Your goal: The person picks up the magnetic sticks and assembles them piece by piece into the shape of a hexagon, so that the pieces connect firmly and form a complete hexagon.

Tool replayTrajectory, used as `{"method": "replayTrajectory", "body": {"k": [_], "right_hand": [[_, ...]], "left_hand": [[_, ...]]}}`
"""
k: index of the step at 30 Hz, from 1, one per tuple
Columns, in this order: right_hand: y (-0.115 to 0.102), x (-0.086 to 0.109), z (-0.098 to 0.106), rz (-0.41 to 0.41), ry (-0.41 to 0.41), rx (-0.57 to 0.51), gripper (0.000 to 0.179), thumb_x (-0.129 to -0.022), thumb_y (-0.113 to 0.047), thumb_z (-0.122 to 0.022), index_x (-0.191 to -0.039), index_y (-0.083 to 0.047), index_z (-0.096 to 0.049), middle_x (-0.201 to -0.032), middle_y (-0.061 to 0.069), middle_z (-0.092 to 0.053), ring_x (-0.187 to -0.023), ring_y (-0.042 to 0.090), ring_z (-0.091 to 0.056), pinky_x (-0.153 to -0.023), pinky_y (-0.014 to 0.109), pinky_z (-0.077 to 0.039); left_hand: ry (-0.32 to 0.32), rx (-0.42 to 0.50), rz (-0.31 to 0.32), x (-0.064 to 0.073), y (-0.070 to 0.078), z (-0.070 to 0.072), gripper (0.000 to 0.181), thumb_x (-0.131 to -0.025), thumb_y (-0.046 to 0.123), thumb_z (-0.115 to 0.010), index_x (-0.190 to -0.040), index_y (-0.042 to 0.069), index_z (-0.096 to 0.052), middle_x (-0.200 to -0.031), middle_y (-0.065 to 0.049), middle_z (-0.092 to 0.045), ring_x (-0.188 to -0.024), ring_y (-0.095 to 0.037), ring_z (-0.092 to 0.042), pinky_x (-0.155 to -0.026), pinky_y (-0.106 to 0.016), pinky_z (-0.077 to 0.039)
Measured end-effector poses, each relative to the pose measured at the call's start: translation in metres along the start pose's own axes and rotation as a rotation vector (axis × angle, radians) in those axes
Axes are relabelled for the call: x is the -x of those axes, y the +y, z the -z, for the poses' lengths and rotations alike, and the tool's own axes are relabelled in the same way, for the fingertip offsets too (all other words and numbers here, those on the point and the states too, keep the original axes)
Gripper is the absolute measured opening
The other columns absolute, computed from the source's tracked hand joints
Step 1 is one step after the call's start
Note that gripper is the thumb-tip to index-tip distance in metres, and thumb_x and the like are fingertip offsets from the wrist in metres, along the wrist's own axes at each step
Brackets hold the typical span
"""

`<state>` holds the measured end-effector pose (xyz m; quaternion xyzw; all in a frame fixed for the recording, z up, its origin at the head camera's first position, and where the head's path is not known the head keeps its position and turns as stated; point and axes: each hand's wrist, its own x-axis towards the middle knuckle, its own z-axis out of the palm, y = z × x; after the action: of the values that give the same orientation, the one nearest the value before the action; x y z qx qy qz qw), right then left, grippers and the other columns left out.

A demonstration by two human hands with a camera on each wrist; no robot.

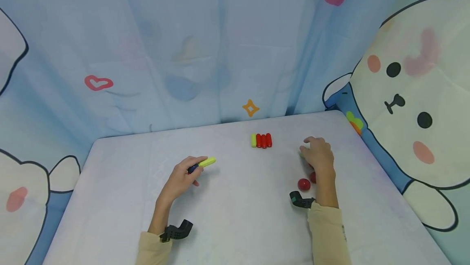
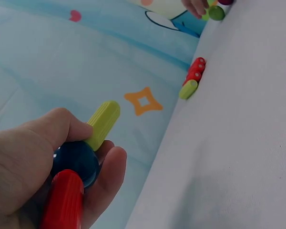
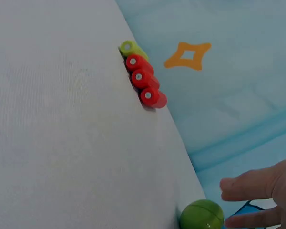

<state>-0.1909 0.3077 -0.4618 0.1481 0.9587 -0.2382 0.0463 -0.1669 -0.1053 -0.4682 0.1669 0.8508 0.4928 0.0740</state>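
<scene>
My left hand [image 1: 184, 174] grips a dark blue ball [image 2: 78, 161] between thumb and fingers. A yellow-green magnetic stick [image 2: 104, 123] joins the ball and points away from the palm, while a red magnetic stick [image 2: 64, 200] sits on its near side. On the right of the table, my right hand [image 1: 318, 153] hovers with loosely bent fingers close to a green ball [image 3: 202, 215]. Its fingertips are right beside that ball in the right wrist view. Two red balls [image 1: 304, 184] lie by the right wrist, one partly hidden behind it.
Toward the back of the white table [image 1: 235, 199], a yellow-green stick [image 1: 253, 140] and several red sticks [image 1: 264, 141] lie side by side in a row. A light blue printed curtain [image 1: 183, 52] hangs behind the table's far edge. Each wrist carries a black camera mount [image 1: 178, 230].
</scene>
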Motion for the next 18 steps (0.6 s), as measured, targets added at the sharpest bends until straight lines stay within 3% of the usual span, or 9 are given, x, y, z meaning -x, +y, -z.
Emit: {"method": "replayTrajectory", "body": {"k": [4,18], "right_hand": [[0.0071,-0.0016,-0.0005,-0.037,-0.037,0.033,0.045,-0.096,-0.023,-0.05,-0.133,0.003,-0.049,-0.125,0.034,-0.048,-0.107,0.047,-0.045,-0.087,0.058,-0.045],[0.0048,-0.0011,-0.0039,-0.034,-0.07,-0.009,0.041,-0.097,-0.02,-0.05,-0.129,0.006,-0.052,-0.123,0.031,-0.056,-0.1,0.04,-0.052,-0.089,0.056,-0.043]], "left_hand": [[0.001,0.021,-0.018,-0.0027,-0.0113,0.0003,0.035,-0.098,0.015,-0.057,-0.133,0.016,-0.059,-0.119,-0.013,-0.06,-0.06,-0.016,-0.062,-0.063,-0.04,-0.057],[0.004,0.02,-0.011,-0.0031,-0.0103,0.0021,0.035,-0.097,0.014,-0.057,-0.132,0.017,-0.059,-0.12,-0.014,-0.059,-0.06,-0.013,-0.061,-0.062,-0.036,-0.056]]}}
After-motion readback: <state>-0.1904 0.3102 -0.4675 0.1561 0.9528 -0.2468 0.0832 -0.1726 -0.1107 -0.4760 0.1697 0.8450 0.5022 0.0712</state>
